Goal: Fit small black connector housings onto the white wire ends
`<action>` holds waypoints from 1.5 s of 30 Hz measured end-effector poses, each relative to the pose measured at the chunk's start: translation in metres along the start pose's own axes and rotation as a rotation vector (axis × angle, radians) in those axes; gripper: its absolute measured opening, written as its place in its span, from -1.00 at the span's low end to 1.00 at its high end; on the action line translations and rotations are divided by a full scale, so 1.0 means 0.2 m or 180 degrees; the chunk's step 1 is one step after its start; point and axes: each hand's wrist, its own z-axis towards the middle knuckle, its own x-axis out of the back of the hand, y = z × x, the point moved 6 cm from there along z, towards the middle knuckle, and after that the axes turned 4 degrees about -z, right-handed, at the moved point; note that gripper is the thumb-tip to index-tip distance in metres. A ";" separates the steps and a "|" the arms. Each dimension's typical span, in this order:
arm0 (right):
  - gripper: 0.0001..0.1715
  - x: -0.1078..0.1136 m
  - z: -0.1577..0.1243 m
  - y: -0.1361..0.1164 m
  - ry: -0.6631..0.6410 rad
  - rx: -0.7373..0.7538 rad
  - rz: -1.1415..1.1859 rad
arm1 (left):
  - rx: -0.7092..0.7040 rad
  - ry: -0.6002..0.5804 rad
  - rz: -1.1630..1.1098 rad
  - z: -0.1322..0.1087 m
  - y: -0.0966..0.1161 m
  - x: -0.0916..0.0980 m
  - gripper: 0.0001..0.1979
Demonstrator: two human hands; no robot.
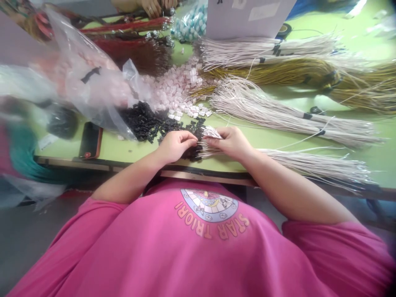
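My right hand is closed round the ends of several white wires near the front edge of the table. Their long tails run off to the right under my forearm. Close by on the left, my left hand has thumb and forefinger pinched together at the wire tips. Whatever sits in that pinch is too small to make out. Small black connector housings lie heaped just behind and left of my hands, and some are beneath them. White connector housings are piled farther back.
Bundles of white wires and yellow wires lie to the right. At the left are a clear plastic bag and a phone. Another person's hands are at the far side, near red wires. A grey box stands behind.
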 end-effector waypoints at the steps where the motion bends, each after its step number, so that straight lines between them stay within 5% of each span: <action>1: -0.66 0.01 0.00 -0.01 0.0053 0.0077 -0.0012 | -0.0101 -0.0013 0.0228 -0.01 0.01 0.03 -0.77; 5: -0.64 0.02 0.00 0.02 -0.0058 -0.0160 0.0049 | -0.0382 0.0384 0.1441 -0.06 0.00 0.24 -0.77; 8: -0.63 0.01 -0.01 0.05 -0.0181 -0.0339 0.0156 | 0.0008 0.0618 0.2255 -0.09 -0.10 0.42 -0.77; 11: -0.68 0.00 -0.01 0.05 -0.0231 -0.0405 0.0288 | 0.0336 0.0482 0.2543 -0.13 -0.20 0.48 -0.77; 21: -0.88 -0.01 -0.01 0.02 -0.0308 -0.0501 0.0242 | 0.0188 0.0279 0.2578 -0.13 -0.24 0.39 -0.79; 27: -0.90 -0.01 -0.01 0.02 -0.0358 -0.0473 0.0141 | 0.0383 0.0676 0.2170 -0.15 -0.18 0.43 -0.85; 30: -0.87 -0.02 -0.01 0.02 -0.0412 -0.0430 0.0190 | 0.0292 0.0587 0.1385 -0.13 -0.09 0.35 -0.81; 37: -0.79 -0.01 -0.01 0.02 -0.0456 -0.0357 0.0169 | 0.0028 -0.0364 -0.0266 0.02 0.05 0.03 -0.80; 45: -0.79 0.00 -0.01 0.01 -0.0452 -0.0291 0.0236 | 0.0390 -0.0098 -0.0930 0.06 -0.02 0.01 -0.80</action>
